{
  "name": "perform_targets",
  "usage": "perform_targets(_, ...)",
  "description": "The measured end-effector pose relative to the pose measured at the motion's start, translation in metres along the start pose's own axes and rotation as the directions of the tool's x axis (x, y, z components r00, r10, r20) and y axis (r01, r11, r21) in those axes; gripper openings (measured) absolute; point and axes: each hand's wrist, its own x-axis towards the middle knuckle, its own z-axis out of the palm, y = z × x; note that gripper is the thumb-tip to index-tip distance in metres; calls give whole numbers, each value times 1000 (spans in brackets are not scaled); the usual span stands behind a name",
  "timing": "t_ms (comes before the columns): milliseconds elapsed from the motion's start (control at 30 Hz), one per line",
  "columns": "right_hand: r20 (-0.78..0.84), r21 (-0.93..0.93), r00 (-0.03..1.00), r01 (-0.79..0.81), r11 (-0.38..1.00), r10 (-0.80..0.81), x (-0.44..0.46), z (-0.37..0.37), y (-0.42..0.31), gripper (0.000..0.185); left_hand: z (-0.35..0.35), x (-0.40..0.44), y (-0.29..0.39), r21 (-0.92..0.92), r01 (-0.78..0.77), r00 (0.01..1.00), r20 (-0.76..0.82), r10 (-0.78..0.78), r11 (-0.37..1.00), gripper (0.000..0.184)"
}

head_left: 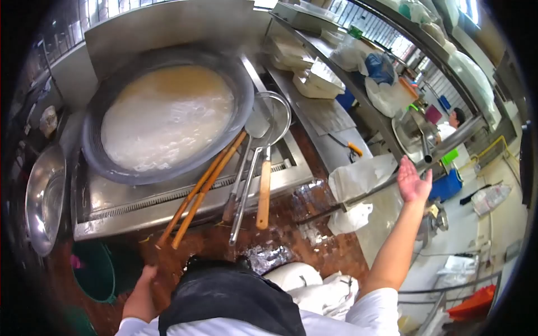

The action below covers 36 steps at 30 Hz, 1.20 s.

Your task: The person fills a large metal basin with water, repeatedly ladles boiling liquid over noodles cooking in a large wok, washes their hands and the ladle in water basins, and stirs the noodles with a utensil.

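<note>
My right hand (pixel 413 182) is stretched out to the right, palm showing and fingers apart, with nothing in it. Just beyond its fingertips is the end of a metal tube (pixel 427 154) by the shelf. Low on the left hangs my left hand (pixel 148 273), close to a dark green bin (pixel 95 274); its fingers are too unclear to read. In front of me a large wok (pixel 92 143) holds foamy, whitish liquid that steams. Long wooden sticks (pixel 204 193), a wood-handled strainer (pixel 264 193) and a metal ladle (pixel 259 123) lean at its right rim.
A metal basin (pixel 39 224) stands left of the stove (pixel 117 221). Right of the stove, a steel counter (pixel 336 159) bears cream tubs (pixel 319 84) and an orange-handled tool (pixel 354 149). White sacks (pixel 322 291) lie by my feet on the wet tiled floor. Another person (pixel 450 126) is at the far right.
</note>
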Motion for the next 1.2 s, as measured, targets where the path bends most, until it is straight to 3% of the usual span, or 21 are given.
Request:
perform_targets(33, 83, 9, 996, -26, 1000, 26, 22, -5, -11, 81, 14, -15, -19, -136, 99, 993, -44, -106, 986, 28)
perform_targets(133, 92, 133, 993, -79, 988, 67, 64, 3, -31, 80, 47, -39, -67, -68, 208, 978, 14, -208, 976, 28)
perform_targets(167, 38, 226, 998, -66, 972, 59, 70, 6, -34, 71, 54, -50, -76, -47, 221, 975, 32, -220, 974, 28)
perform_targets(200, 86, 195, 995, -62, 979, 46, 85, -2, -40, 65, 59, -63, -82, -26, 234, 971, 50, -232, 972, 27)
perform_targets(267, 248, 50, 964, -106, 993, 91, 136, -41, -74, 43, 67, -77, -85, -52, 211, 977, 47, -209, 976, 27)
perform_targets(300, 295, 164, 923, -304, 939, 247, 122, -21, -74, 32, 69, -83, -82, -63, 197, 980, 48, -194, 978, 27)
perform_targets(333, 271, 179, 932, -293, 939, 239, 120, -14, -77, 28, 73, -95, -71, -112, 216, 976, -12, -219, 970, 27)
perform_targets(467, 290, 181, 913, -346, 921, 287, 119, -8, -74, 17, 75, -105, -44, -225, 47, 993, -99, -71, 973, 28)
perform_targets(500, 251, 132, 937, -282, 950, 243, 118, -9, -69, 16, 71, -96, -45, -285, 31, 999, -10, -35, 958, 25)
perform_targets(567, 355, 111, 891, -342, 933, 284, 109, -2, -67, 20, 70, -92, -36, -242, -38, 998, -60, 24, 970, 25)
perform_targets(700, 463, 47, 859, -269, 962, 218, 88, 20, -71, 22, 63, -117, -17, -159, -141, 984, -133, 120, 977, 26)
perform_targets(833, 612, 54, 731, -420, 906, 302, 45, 58, -54, 31, 56, -119, -46, -235, -168, 972, -203, 120, 957, 30)
perform_targets(933, 639, 14, 688, -458, 889, 344, 18, 77, -26, 33, 59, -98, -108, -323, -165, 968, -235, 90, 932, 29)
perform_targets(1000, 669, -65, 633, -471, 880, 388, -8, 97, 2, 35, 56, -103, -146, -380, -71, 989, -149, 15, 922, 23)
perform_targets(1033, 634, -74, 662, -461, 884, 399, -33, 109, 20, 35, 52, -107, -166, -402, -24, 995, -101, -19, 916, 20)
perform_targets(1100, 698, -121, 588, -465, 877, 408, -58, 120, 57, 36, 42, -124, -202, -358, 79, 994, -44, -101, 930, 25)
perform_targets(1133, 653, -93, 630, -484, 870, 420, -74, 128, 77, 35, 40, -121, -233, -398, 103, 989, -55, -135, 912, 26)
perform_targets(1167, 700, -173, 536, -515, 840, 473, -91, 137, 98, 34, 42, -118, -263, -441, 125, 984, -61, -169, 889, 27)
perform_targets(1200, 710, -190, 503, -538, 821, 493, -112, 146, 124, 34, 36, -124, -282, -470, 149, 978, -60, -201, 870, 27)
